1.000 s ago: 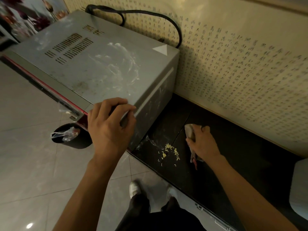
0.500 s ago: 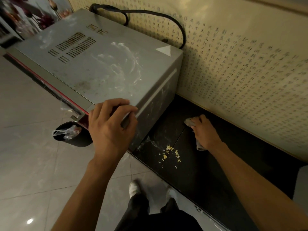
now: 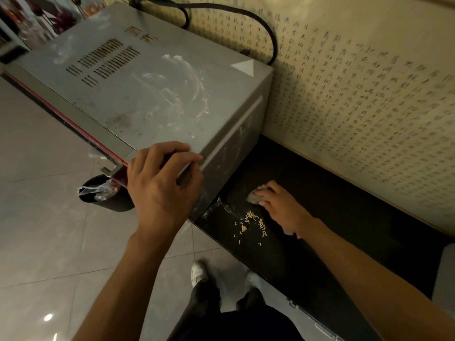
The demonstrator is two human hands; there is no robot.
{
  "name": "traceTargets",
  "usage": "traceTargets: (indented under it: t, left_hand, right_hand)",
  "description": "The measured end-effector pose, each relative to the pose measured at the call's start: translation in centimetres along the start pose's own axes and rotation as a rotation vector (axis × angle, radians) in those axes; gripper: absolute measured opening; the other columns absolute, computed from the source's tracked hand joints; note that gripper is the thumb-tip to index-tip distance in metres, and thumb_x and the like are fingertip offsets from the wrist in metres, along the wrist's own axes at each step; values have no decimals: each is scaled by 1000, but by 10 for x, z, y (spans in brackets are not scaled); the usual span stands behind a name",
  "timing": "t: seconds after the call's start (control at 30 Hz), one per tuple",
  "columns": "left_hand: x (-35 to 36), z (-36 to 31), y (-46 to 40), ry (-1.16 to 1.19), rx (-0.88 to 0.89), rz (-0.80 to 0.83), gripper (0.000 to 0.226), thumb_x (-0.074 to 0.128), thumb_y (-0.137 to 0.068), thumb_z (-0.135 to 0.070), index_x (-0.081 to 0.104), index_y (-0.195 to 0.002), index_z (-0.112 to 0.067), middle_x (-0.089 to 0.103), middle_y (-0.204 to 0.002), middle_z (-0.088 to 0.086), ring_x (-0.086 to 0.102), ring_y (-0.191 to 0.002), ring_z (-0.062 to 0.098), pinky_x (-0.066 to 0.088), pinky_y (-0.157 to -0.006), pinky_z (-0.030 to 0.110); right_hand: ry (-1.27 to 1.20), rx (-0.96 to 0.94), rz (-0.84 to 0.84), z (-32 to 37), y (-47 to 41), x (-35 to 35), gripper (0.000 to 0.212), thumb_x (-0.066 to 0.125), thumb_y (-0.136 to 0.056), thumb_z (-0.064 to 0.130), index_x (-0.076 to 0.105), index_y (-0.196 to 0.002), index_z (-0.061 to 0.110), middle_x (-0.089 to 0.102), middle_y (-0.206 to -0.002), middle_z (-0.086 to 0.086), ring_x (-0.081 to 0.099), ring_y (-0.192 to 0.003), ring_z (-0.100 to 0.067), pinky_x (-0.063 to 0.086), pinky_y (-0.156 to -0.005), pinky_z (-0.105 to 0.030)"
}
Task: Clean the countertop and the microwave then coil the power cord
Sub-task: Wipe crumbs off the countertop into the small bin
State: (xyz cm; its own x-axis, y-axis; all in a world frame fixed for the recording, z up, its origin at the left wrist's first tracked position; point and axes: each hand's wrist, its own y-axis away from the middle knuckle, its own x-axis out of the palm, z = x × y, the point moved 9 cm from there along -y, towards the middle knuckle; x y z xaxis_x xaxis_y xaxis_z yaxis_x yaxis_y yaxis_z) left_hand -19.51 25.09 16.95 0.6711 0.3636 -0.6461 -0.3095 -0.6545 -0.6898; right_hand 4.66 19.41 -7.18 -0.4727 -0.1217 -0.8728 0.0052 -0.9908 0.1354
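Left hand [image 3: 162,185] grips the front right top corner of the microwave [image 3: 147,94]. Right hand [image 3: 280,207] presses a cloth [image 3: 254,196] onto the black counter [image 3: 344,217], just behind the yellow crumbs [image 3: 251,221].

Progress, judged: early. Crumbs unswept; white smears on the microwave top; power cord [image 3: 246,18] uncoiled, looping behind it along the wall.

Room: open counter to the right; wall close behind; counter edge just beside the crumbs, above the floor [image 3: 49,230].
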Motion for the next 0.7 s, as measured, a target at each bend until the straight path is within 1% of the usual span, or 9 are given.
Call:
traceTargets:
  t: [0.07,0.13,0.2,0.3,0.37,0.47,0.53,0.63,0.7]
  left_hand:
    - [0,0,0,-4,2,-1,10,71,-96,-21,78,-96,-14,72,-107,7,65,-99,28,45,-80,44]
    - [1,0,0,-8,-1,-5,11,70,-96,-21,78,-96,-14,72,-106,7,65,-99,28,45,-78,45]
    - [0,0,0,-6,-3,-11,10,71,-95,-21,78,-96,-14,72,-106,6,65,-99,27,45,-78,44]
    - [-1,0,0,-6,3,-21,10,71,-95,-20,78,-95,-14,73,-106,7,65,-98,27,43,-79,40]
    - [-1,-1,0,-8,5,-24,10,71,-95,-20,78,-95,-14,73,-106,7,65,-98,27,42,-80,39]
    - [-1,-2,0,-11,0,-28,9,71,-95,-20,79,-94,-14,73,-105,6,66,-97,27,42,-79,40]
    - [-1,-1,0,-12,-1,-31,10,71,-95,-20,79,-94,-14,73,-105,7,66,-97,27,43,-79,40]
    - [-2,-2,0,-14,1,-24,10,71,-95,-20,78,-94,-14,73,-106,7,65,-98,27,42,-80,38]
    - [-2,-3,-1,-18,3,-23,9,72,-94,-19,78,-94,-14,73,-106,7,65,-98,27,41,-81,36]
  right_hand:
    - [-42,55,-94,-16,-1,-17,39,53,-100,23,51,-139,22,39,-134,-1,48,-112,-10,45,-101,-28]
    - [-51,157,-174,-46,-2,-39,38,52,-101,23,50,-139,21,38,-133,-5,50,-109,-14,48,-97,-31]
    - [-39,249,-151,-75,-3,-49,39,50,-101,24,48,-140,21,38,-133,-6,53,-110,-19,47,-96,-33]
    - [-8,281,-116,-91,0,-45,39,51,-101,23,49,-140,19,38,-133,-8,56,-111,-24,48,-97,-34]
    - [-1,274,-104,-80,5,-35,40,52,-101,24,48,-140,18,37,-136,-7,55,-112,-21,48,-99,-34]
    - [37,181,-47,-42,18,-9,42,53,-100,28,47,-141,20,36,-137,-3,53,-111,-14,47,-100,-29]
    - [30,145,-39,-22,28,5,42,54,-99,30,47,-140,22,36,-136,-1,51,-111,-11,45,-102,-27]
    - [-3,149,-7,-9,38,19,41,54,-99,30,47,-139,24,34,-137,1,49,-114,-8,44,-104,-27]
    - [-3,102,40,-4,41,23,41,52,-100,31,46,-140,26,33,-137,3,47,-110,-6,45,-102,-26]
